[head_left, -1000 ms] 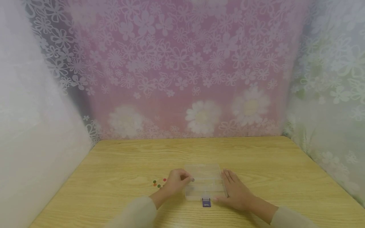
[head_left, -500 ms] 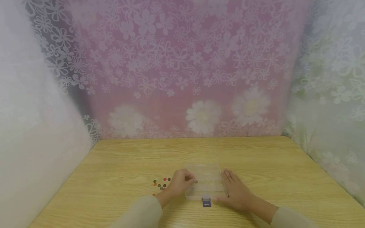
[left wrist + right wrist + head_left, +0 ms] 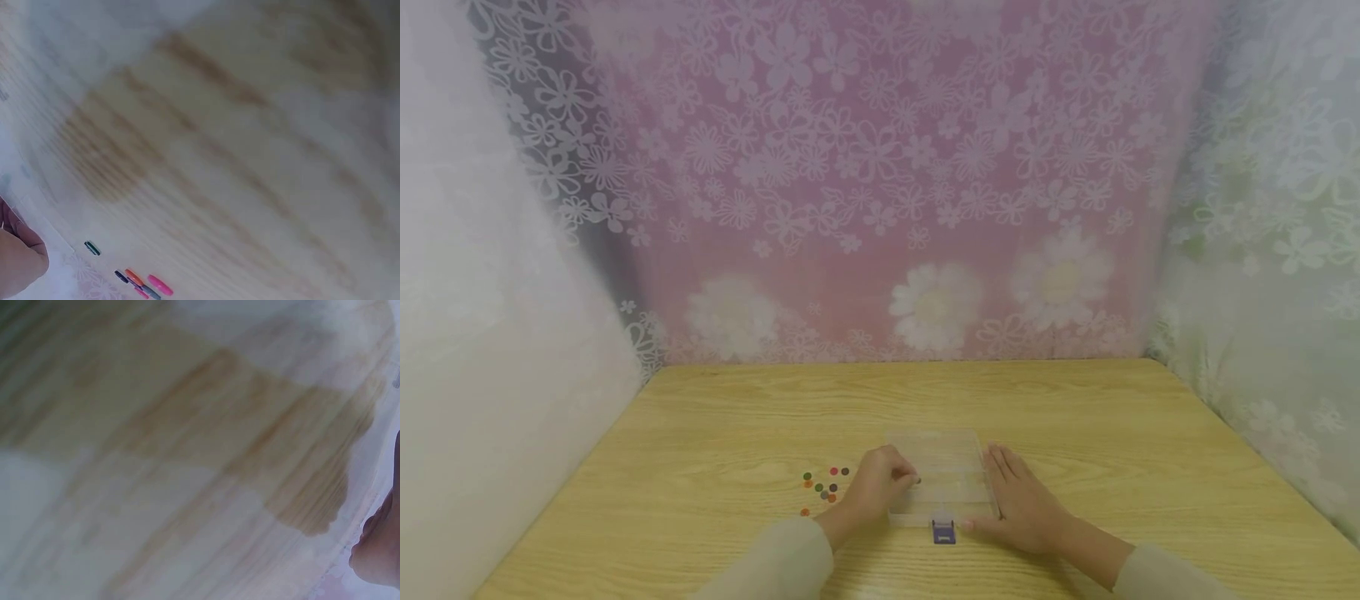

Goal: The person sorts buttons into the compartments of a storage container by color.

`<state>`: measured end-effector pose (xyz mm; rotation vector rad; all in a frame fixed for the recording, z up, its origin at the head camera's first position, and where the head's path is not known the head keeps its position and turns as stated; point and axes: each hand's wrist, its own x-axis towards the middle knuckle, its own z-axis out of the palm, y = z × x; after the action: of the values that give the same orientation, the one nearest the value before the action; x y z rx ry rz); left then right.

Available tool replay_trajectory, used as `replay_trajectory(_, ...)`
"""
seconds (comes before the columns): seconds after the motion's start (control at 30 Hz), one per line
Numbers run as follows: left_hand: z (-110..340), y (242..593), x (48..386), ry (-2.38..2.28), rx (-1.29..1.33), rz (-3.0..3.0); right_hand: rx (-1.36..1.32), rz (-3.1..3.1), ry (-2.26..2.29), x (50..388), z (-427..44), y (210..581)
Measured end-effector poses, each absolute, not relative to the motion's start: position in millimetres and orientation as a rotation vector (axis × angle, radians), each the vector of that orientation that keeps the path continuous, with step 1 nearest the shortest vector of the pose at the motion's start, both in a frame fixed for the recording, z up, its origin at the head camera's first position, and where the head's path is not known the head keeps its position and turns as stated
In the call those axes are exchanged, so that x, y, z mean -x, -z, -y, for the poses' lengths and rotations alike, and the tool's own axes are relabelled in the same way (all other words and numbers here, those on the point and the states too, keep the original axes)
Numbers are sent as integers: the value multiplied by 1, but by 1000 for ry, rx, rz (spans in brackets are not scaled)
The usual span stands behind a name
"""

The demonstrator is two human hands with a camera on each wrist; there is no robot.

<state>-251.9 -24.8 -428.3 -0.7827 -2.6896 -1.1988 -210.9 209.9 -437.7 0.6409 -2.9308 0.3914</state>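
A clear plastic box (image 3: 943,454) with inner dividers lies on the table, its purple latch (image 3: 943,532) toward the near edge. My left hand (image 3: 875,483) reaches over the box's left side, thumb and forefinger pinching a small dark disc (image 3: 918,480). Flat along the box's right side, my right hand (image 3: 1026,508) rests with straight fingers, its thumb by the near right corner. In the left wrist view only part of my left hand (image 3: 22,253) shows at the edge; the right wrist view shows part of my right hand (image 3: 380,550).
Several small round discs, among them a red one (image 3: 833,472), a green one (image 3: 807,477) and an orange one (image 3: 805,512), lie on the wooden table (image 3: 700,433) left of my left hand. Flowered cloth (image 3: 880,183) hangs behind the table and at both sides.
My left hand has moved a little to the right and nearer over the box, still pinching the disc, uncovering more discs on the table. My right hand has stayed in place.
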Motion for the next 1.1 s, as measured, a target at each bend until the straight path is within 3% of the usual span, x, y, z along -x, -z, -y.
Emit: replay_trajectory(1.1,49,422,251,1322,810,2560,-648,2961,-443,210,-210,435)
